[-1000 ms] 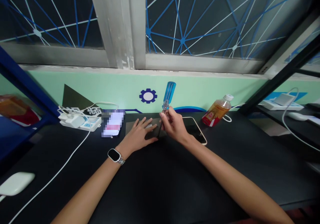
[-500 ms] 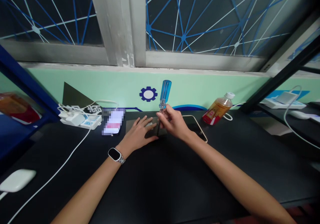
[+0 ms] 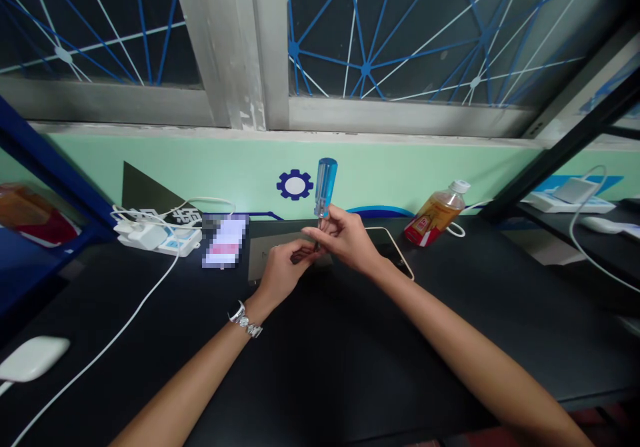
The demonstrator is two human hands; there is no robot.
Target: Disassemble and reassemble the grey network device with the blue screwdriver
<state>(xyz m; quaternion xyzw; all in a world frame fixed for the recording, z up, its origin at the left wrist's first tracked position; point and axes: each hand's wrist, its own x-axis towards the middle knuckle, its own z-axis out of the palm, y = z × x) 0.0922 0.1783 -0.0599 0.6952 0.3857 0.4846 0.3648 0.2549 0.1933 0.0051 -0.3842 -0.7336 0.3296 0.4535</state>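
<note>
A screwdriver (image 3: 326, 184) with a clear blue handle stands nearly upright, handle on top. My right hand (image 3: 349, 239) pinches its shaft just under the handle. Low on the shaft, near the tip, the curled fingers of my left hand (image 3: 289, 265) are closed together; whether they grip the shaft or a small part there is hidden. Beneath my left hand lies a flat dark grey panel (image 3: 259, 256) on the black desk (image 3: 320, 367). A phone with a pale edge (image 3: 387, 247) lies partly behind my right hand.
A lit phone (image 3: 226, 242) lies left of the panel, beside a white power strip (image 3: 183, 242) with cables. An orange drink bottle (image 3: 436, 214) leans at the right back. At the left front is a white device (image 3: 35, 358) near a long white cable.
My left hand has gone from lying spread on the panel to closed fingers near the screwdriver's lower end, its wrist turned. The screwdriver, in my right hand, has shifted slightly left.
</note>
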